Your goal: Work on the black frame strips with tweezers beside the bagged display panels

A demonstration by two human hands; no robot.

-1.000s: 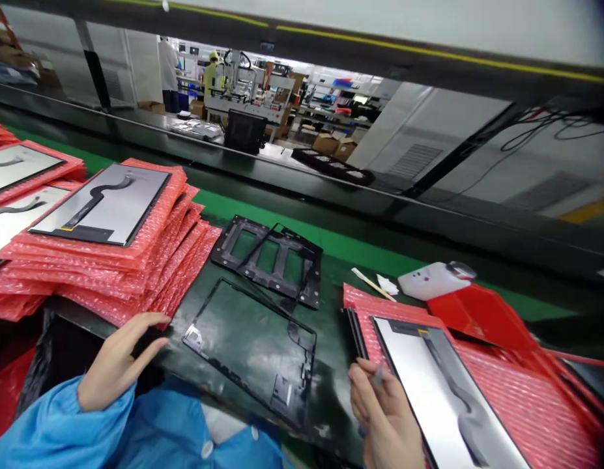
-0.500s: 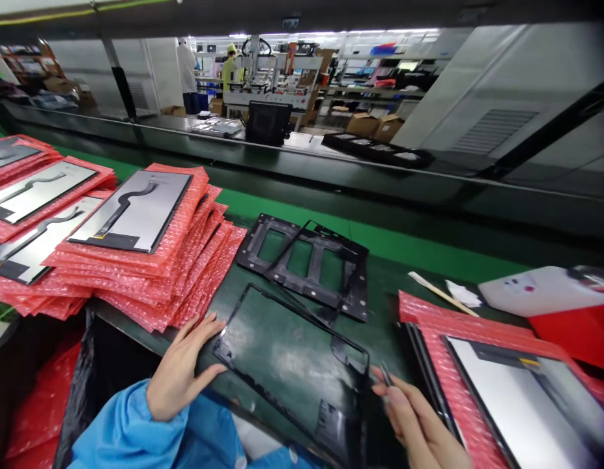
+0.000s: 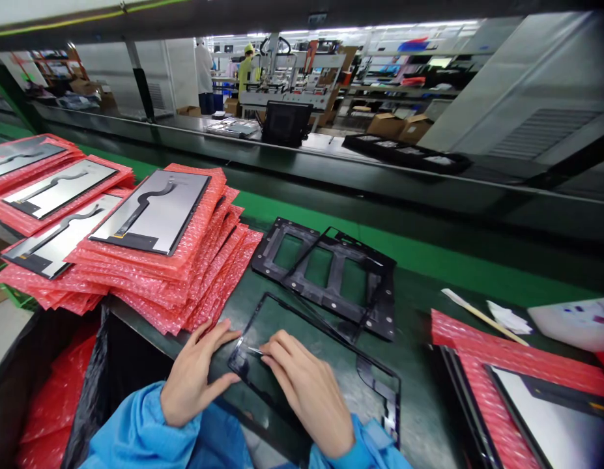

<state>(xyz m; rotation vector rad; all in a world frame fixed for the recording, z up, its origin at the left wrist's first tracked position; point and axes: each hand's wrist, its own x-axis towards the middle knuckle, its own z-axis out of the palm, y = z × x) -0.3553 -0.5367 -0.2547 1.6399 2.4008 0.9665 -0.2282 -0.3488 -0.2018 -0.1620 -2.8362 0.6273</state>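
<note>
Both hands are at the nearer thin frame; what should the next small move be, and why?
Probably ease the metal tool slightly left, toward the left corner of the nearer thin frame: the right hand holds it pointing there, and the left hand is beside that corner.

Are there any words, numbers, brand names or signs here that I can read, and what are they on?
None: no word, label, brand, number or sign is readable.
White bottle: small coloured marks, too blurred to tell if they are writing.
Screens: any faint marks are too small to read.
Nearest black frame: no writing that I can make out.
</note>
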